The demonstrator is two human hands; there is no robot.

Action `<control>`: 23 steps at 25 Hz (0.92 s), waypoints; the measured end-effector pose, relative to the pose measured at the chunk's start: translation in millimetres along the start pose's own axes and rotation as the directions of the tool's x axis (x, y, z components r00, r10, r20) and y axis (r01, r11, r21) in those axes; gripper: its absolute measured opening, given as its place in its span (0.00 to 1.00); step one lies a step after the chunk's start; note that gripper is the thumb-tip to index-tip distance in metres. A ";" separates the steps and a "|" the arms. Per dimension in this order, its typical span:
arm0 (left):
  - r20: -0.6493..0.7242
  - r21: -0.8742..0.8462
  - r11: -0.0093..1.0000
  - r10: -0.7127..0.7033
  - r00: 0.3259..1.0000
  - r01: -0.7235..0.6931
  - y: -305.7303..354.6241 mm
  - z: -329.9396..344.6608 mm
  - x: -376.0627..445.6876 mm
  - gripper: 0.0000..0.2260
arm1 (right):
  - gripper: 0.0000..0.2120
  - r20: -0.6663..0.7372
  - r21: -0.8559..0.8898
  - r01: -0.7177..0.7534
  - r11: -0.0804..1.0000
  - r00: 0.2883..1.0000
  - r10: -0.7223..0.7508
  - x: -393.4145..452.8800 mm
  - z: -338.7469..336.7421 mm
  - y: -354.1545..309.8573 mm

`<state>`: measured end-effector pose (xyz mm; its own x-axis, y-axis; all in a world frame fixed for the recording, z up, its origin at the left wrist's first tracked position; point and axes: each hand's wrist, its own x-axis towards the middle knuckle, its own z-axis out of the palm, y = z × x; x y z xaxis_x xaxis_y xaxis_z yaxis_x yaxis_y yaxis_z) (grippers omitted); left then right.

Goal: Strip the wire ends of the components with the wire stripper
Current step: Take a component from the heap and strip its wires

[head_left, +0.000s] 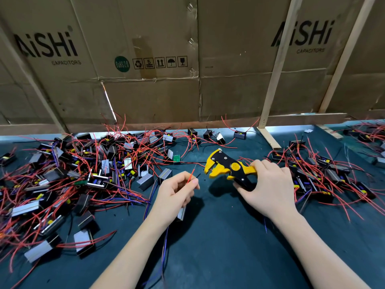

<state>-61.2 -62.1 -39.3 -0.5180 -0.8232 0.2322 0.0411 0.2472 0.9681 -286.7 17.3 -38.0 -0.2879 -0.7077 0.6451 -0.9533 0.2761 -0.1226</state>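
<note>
Left hand around red wire

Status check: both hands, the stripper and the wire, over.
Left hand pinches red wire, component under palm. Right hand grips wire stripper, jaws open, wire end not yet between them. Nothing in the way.

Two forearms w/ hands, seen from above. Left hand & right hand: both bare, no gloves, rings or watch visible. Forearms bare to lower frame edge; no sleeve in view. Nails short, unpainted where visible. No markings seen.
</note>
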 end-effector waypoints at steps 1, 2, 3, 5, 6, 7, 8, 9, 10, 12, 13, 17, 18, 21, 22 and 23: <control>-0.001 0.002 1.000 -0.012 1.000 0.012 -0.3 0.3 0.3 0.10 | 0.24 -0.013 0.014 0.016 1.000 1.000 -0.016 -0.8 0.0 -1.8; -0.004 0.011 1.000 -0.022 1.000 0.022 -0.6 0.7 0.3 0.10 | 0.24 -0.022 0.027 0.030 0.999 0.999 -0.030 -1.8 0.0 -4.2; -0.009 0.024 0.999 -0.030 1.000 0.030 -0.8 1.0 0.5 0.11 | 0.24 -0.026 0.040 0.042 0.998 0.999 -0.041 -2.4 0.1 -6.7; -0.018 0.042 0.998 -0.040 0.999 0.041 -0.6 1.3 0.1 0.12 | 0.24 -0.035 0.054 0.061 0.997 0.998 -0.059 -3.0 0.6 -11.0; -0.022 0.046 0.998 -0.045 0.999 0.046 -0.1 1.7 -0.3 0.12 | 0.24 -0.039 0.056 0.067 0.996 0.997 -0.065 -3.2 0.4 -12.5; -0.026 0.050 0.997 -0.051 0.998 0.052 0.5 2.0 -0.5 0.13 | 0.23 -0.043 0.056 0.071 0.996 0.997 -0.069 -3.4 -0.1 -13.5; -0.029 0.054 0.997 -0.056 0.998 0.057 1.0 2.2 -0.6 0.13 | 0.23 -0.047 0.055 0.075 0.996 0.996 -0.072 -3.4 -0.4 -14.2; -0.031 0.056 0.997 -0.060 0.998 0.061 1.5 2.4 -0.6 0.14 | 0.23 -0.049 0.053 0.077 0.996 0.996 -0.074 -3.7 -0.7 -14.6; -0.032 0.055 0.996 -0.062 0.998 0.064 1.7 2.9 -0.6 0.14 | 0.22 -0.051 0.053 0.075 0.996 0.996 -0.073 -3.8 -0.8 -15.0; -0.036 0.047 0.997 -0.064 0.997 0.066 1.6 3.4 -0.7 0.14 | 0.22 -0.051 0.064 0.064 0.996 0.997 -0.061 -4.2 -1.4 -15.1; -0.038 0.045 0.997 -0.066 0.997 0.067 1.6 3.3 -0.7 0.14 | 0.22 -0.052 0.069 0.061 0.996 0.997 -0.057 -4.1 -1.6 -15.1; -0.031 0.041 0.997 -0.064 0.997 0.065 0.8 2.7 -1.0 0.14 | 0.21 -0.063 0.055 0.077 0.996 0.995 -0.073 -4.0 -1.1 -16.0; -0.030 0.041 0.997 -0.063 0.998 0.064 0.7 2.9 -1.0 0.14 | 0.21 -0.065 0.052 0.080 0.995 0.995 -0.077 -3.9 -1.0 -16.2; -0.034 0.045 0.997 -0.060 0.998 0.062 0.6 3.2 -0.3 0.14 | 0.21 -0.073 0.045 0.084 0.995 0.994 -0.081 -5.4 -1.3 -16.6; -0.035 0.047 0.997 -0.061 0.998 0.062 0.8 3.5 0.1 0.13 | 0.21 -0.071 0.041 0.083 0.996 0.994 -0.079 -5.5 -1.7 -16.9; -0.035 0.048 0.997 -0.062 0.998 0.063 1.0 3.7 0.3 0.13 | 0.21 -0.067 0.039 0.079 0.996 0.995 -0.076 -5.1 -2.4 -17.1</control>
<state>-64.5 -60.2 -38.6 -0.4897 -0.8541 0.1752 -0.0331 0.2190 0.9752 -268.7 17.7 -37.3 -0.2081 -0.6818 0.7013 -0.9758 0.1943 -0.1006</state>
